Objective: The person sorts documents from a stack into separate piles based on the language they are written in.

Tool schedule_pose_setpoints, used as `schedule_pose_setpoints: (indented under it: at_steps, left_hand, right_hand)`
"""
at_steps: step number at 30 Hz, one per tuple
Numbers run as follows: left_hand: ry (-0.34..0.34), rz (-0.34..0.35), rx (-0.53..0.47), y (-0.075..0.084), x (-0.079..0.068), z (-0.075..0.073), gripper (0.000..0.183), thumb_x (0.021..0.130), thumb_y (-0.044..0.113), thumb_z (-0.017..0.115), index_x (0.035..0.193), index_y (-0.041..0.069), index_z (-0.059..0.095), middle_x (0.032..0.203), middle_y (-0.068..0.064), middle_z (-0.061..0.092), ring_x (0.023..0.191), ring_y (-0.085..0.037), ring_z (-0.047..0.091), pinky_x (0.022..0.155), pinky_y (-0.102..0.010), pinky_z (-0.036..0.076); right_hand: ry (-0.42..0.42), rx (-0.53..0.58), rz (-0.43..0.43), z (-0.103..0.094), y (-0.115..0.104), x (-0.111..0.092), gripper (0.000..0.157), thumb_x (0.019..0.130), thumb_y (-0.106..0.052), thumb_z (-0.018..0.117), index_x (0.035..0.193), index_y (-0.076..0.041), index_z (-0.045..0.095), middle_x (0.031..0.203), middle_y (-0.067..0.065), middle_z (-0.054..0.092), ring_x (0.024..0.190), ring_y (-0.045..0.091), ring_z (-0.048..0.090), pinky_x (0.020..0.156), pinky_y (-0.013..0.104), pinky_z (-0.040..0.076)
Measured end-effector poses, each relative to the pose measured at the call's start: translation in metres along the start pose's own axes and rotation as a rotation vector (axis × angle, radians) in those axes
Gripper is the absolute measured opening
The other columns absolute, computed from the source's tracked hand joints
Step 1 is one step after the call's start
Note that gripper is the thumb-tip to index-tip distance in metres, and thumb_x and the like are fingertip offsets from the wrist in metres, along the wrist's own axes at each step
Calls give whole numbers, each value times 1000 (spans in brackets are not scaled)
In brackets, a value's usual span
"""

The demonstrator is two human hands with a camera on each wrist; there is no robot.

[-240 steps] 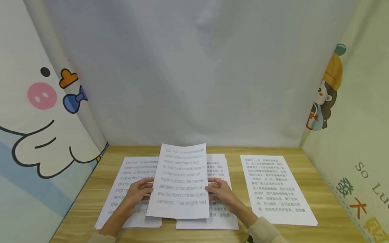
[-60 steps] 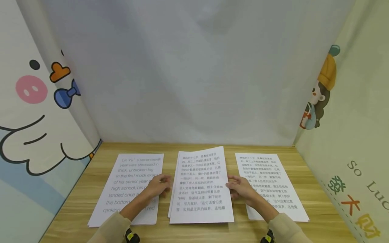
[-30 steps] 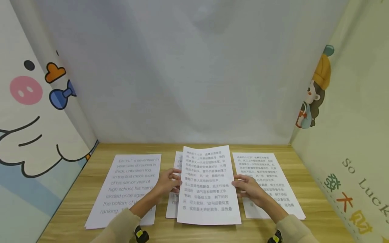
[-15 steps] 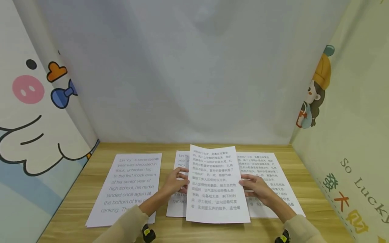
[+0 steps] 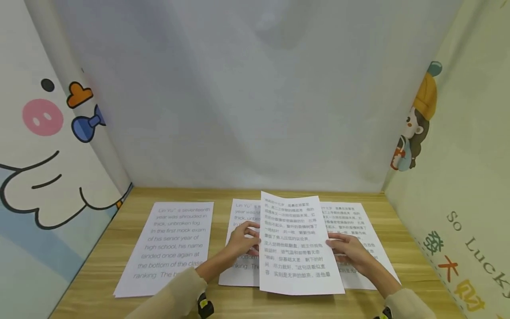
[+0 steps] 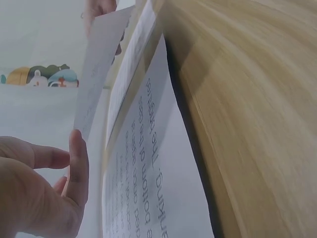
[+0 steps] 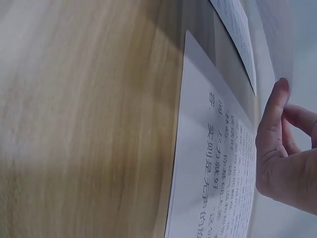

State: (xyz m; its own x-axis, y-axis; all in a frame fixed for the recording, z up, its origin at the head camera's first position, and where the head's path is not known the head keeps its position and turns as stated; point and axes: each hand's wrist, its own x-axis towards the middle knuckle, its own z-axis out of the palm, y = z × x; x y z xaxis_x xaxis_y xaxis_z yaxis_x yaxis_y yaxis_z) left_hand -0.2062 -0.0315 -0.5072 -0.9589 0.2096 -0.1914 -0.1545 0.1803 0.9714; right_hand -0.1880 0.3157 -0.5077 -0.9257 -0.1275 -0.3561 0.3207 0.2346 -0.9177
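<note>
Between both hands a sheet of paper (image 5: 296,248) printed with Chinese text is held up off the table, its top edge slightly bowed. My left hand (image 5: 241,241) pinches its left edge between thumb and fingers. At the right edge, my right hand (image 5: 350,250) pinches it the same way. Below and to the left lies the middle stack (image 5: 239,277), with English text on top, partly covered by the sheet. The right stack (image 5: 358,221), printed in Chinese, lies partly behind the sheet and my right hand. In the wrist views, the raised sheet (image 6: 96,69) stands clear above the papers.
A left stack (image 5: 171,248) of English-text pages lies on the wooden table (image 5: 95,270), near my left forearm. A pale curtain (image 5: 255,97) closes off the back, and printed cartoon panels (image 5: 450,146) flank both sides.
Eight seconds ago the hands held an English sheet over the middle. Since then a Chinese sheet has been lifted off the middle stack, uncovering English text, and carried rightward toward the right stack.
</note>
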Motion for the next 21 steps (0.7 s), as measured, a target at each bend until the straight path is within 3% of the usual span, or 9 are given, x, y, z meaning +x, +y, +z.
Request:
schedule_pose_setpoints:
  at_steps: [6, 13, 21]
  left_hand:
    - [-36, 19, -37, 5, 10, 25, 46, 90, -5, 66, 134, 1, 55, 104, -13, 64, 70, -16, 68, 63, -31, 64]
    - [-47, 11, -74, 3, 15, 48, 46, 87, -7, 66, 131, 0, 57, 102, -14, 64, 66, -16, 68, 62, -32, 64]
    - [-84, 33, -99, 13, 21, 68, 46, 87, -7, 65, 132, 0, 57, 102, -13, 64, 66, -15, 69, 64, -31, 64]
  right_hand:
    - [6, 6, 5, -23, 6, -3, 70, 102, -27, 63, 153, 9, 32, 104, -3, 74, 92, 12, 72, 78, 26, 61]
    - [-67, 34, 27, -45, 17, -4, 75, 103, -27, 61, 156, 11, 23, 107, -5, 74, 96, 10, 72, 82, 27, 60]
    - [-92, 81, 14, -73, 16, -5, 64, 105, -19, 58, 153, 12, 28, 102, -9, 75, 93, 9, 74, 81, 26, 62]
